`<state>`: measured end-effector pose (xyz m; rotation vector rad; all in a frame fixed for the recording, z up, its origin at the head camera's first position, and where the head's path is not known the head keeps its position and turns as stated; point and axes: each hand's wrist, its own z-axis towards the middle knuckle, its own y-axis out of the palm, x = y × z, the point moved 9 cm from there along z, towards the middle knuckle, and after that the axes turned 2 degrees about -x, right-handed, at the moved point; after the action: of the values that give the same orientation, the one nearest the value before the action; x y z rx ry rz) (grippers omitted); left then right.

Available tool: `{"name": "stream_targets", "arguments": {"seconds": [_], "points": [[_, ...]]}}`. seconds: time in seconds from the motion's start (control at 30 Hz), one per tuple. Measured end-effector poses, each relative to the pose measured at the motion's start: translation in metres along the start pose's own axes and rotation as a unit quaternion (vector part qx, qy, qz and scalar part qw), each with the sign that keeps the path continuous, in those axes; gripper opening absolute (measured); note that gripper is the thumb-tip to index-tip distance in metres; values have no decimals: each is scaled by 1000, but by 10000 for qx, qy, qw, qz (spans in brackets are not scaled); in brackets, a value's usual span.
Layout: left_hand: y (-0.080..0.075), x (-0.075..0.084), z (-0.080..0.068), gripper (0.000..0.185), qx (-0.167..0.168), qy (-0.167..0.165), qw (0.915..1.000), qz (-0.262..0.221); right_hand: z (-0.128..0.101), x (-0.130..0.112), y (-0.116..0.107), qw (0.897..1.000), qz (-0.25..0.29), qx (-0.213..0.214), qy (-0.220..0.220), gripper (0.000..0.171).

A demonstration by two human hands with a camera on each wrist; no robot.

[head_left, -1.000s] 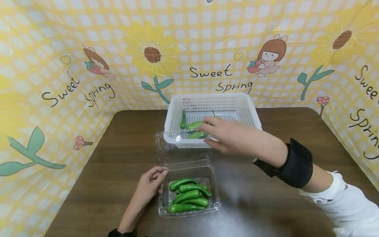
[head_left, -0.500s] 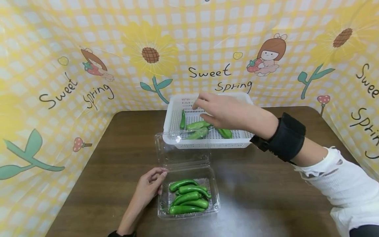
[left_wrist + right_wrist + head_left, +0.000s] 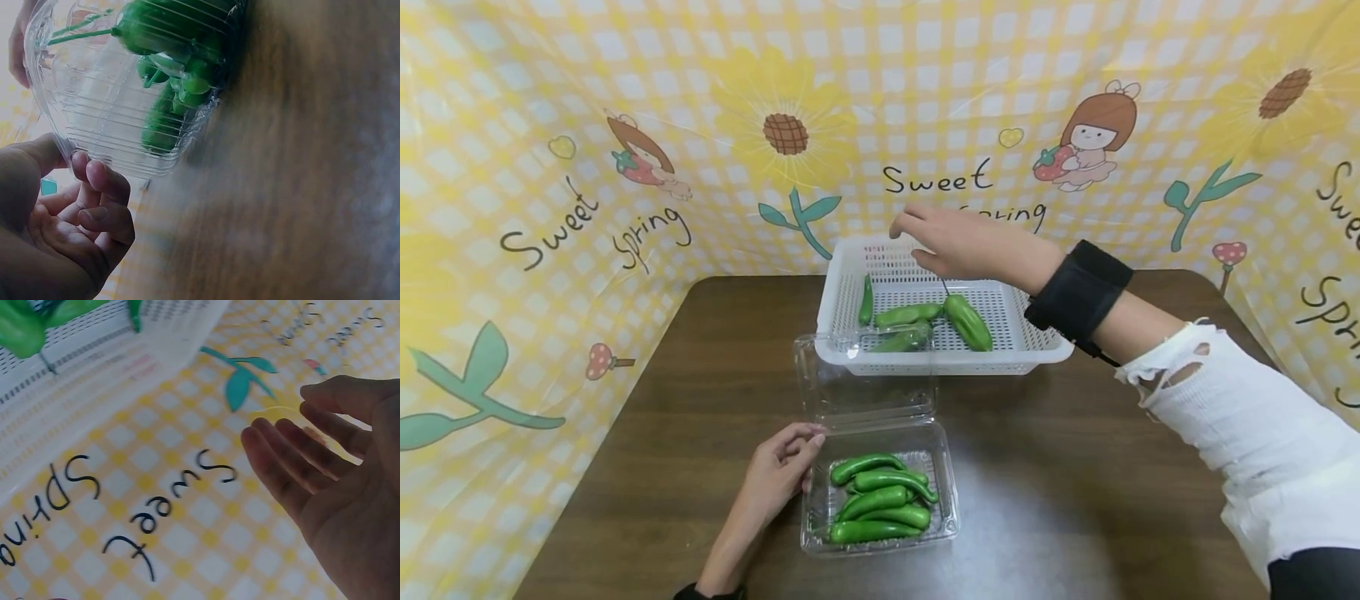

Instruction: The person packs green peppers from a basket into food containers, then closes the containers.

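A clear plastic clamshell box [image 3: 946, 467] lies with its lid [image 3: 865, 392] raised, holding several green peppers [image 3: 880, 500]. My left hand [image 3: 778, 467] is at its left side; in the left wrist view, thumb and fingers pinch the box's edge [image 3: 65, 150]. My right hand [image 3: 958, 242] hovers over the back of a white perforated basket [image 3: 1048, 354], holding nothing; the right wrist view shows its fingers [image 3: 281, 462] loosely bent. Inside the basket lie a thick green pepper [image 3: 967, 322], a paler one [image 3: 908, 314] and a slim one [image 3: 866, 300]. Another pepper [image 3: 904, 339] shows through the lid.
Both containers stand on a brown wooden table [image 3: 700, 375], the basket at the back edge behind the box. A yellow checked cloth [image 3: 910, 100] with printed flowers hangs behind and at both sides. The raised lid overlaps the basket's front rim in the head view.
My right hand has risen from the front of the basket toward its back, uncovering the thick pepper on the right. The left hand stays at the box.
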<state>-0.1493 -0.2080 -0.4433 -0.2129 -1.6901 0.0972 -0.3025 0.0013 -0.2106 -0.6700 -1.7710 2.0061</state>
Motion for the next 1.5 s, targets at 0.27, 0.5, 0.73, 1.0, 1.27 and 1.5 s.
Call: {"name": "stream_targets", "arguments": {"seconds": [0.27, 0.5, 0.73, 1.0, 1.27, 1.5], "points": [[-2, 1, 0, 26, 34, 45, 10000, 81, 28, 21, 23, 9996, -230, -172, 9, 34], [-3, 1, 1, 26, 59, 99, 9998, 132, 50, 27, 50, 9968, -735, -87, -316, 30], [-2, 2, 0, 25, -5, 137, 9999, 88, 68, 33, 79, 9950, -692, -335, -643, 31], [-4, 2, 1, 24, -22, 193, 9997, 121, 79, 34, 111, 9892, -922, -577, -982, 34], [-3, 2, 2, 24, -38, 164, 9997, 173, 88, 26, 143, 9851, -901, -853, -1188, 31], [-4, 2, 2, 25, -2, 157, 9998, 155, 102, 26, 162, 9854, -774, -1053, -1093, 41]]}}
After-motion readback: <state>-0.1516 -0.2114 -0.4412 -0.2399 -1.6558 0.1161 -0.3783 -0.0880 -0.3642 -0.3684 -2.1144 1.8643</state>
